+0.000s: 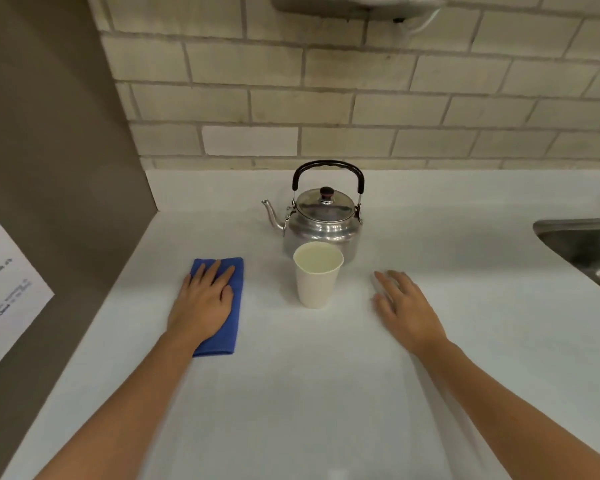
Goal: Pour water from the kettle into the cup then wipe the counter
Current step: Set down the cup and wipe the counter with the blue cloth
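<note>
Both steps look undone: left hand point(205, 299) flat, fingers spread on the folded blue cloth point(222, 306), right hand point(404, 303) open and empty beside the white paper cup point(317, 278), lidded steel kettle point(323, 220) untouched.

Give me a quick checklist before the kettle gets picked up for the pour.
1. Kettle upright, lid on, handle raised: ok.
2. Paper cup upright in front of the kettle: ok.
3. Cup empty: cannot tell, the inside is pale and blurred.
4. Right hand free for the handle, open beside the cup: ok.
5. Blue cloth ready for wiping, flat under the left hand: ok.
6. Water in the kettle: cannot tell.
</note>
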A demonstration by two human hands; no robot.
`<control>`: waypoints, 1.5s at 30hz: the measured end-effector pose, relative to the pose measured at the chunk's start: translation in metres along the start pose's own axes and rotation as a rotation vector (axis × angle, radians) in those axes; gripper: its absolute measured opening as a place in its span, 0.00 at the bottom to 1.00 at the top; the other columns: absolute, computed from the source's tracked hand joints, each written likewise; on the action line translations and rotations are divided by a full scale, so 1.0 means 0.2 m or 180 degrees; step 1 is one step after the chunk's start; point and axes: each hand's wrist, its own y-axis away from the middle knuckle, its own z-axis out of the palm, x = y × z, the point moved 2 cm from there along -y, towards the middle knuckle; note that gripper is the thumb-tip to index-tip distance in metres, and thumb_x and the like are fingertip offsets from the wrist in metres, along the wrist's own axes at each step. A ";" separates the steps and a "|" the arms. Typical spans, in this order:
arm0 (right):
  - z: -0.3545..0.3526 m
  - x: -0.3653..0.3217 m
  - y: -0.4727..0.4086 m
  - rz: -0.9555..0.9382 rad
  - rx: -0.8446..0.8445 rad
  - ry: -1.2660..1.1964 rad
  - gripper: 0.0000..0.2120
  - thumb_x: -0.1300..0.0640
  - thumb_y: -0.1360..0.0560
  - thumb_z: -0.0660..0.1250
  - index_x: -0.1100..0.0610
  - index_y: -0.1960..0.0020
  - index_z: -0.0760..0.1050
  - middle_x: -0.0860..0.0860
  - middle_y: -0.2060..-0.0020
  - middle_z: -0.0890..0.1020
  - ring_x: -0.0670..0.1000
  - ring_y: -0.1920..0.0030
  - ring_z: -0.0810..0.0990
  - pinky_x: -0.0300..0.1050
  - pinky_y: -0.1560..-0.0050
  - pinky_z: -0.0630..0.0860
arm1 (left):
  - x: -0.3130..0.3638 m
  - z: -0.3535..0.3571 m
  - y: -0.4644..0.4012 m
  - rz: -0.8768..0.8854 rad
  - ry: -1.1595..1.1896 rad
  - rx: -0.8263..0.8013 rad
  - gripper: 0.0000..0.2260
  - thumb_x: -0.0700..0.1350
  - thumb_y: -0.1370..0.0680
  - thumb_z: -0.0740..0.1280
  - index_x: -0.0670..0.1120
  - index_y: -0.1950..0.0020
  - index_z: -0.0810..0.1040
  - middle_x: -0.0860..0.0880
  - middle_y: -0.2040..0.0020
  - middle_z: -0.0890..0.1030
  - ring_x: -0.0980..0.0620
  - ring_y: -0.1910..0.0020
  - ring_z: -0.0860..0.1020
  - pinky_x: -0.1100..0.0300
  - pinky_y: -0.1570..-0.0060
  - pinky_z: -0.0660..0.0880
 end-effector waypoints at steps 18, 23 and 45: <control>-0.22 0.27 0.10 -0.0055 -0.0701 0.0244 0.21 0.53 0.20 0.50 0.55 0.28 0.57 0.56 0.26 0.59 0.57 0.26 0.53 0.56 0.27 0.52 | 0.56 -0.01 0.85 -0.1640 0.0178 0.0340 0.23 0.48 0.20 0.46 0.46 0.25 0.48 0.42 0.23 0.49 0.43 0.25 0.47 0.50 0.26 0.44; -0.28 0.45 0.07 -0.0058 -0.0827 0.0179 0.22 0.52 0.20 0.49 0.55 0.27 0.54 0.55 0.26 0.58 0.57 0.26 0.52 0.56 0.28 0.52 | 0.96 0.08 0.86 -0.1936 0.0002 0.0655 0.24 0.49 0.20 0.46 0.44 0.25 0.46 0.40 0.23 0.49 0.40 0.25 0.49 0.48 0.26 0.46; -0.31 0.78 -0.07 -0.0249 -0.0373 0.0069 0.22 0.57 0.20 0.51 0.59 0.28 0.57 0.57 0.27 0.61 0.54 0.28 0.61 0.45 0.32 0.62 | 1.60 0.34 0.23 -0.0952 0.0022 0.0199 0.25 0.53 0.20 0.46 0.45 0.25 0.46 0.42 0.23 0.48 0.43 0.24 0.45 0.51 0.26 0.43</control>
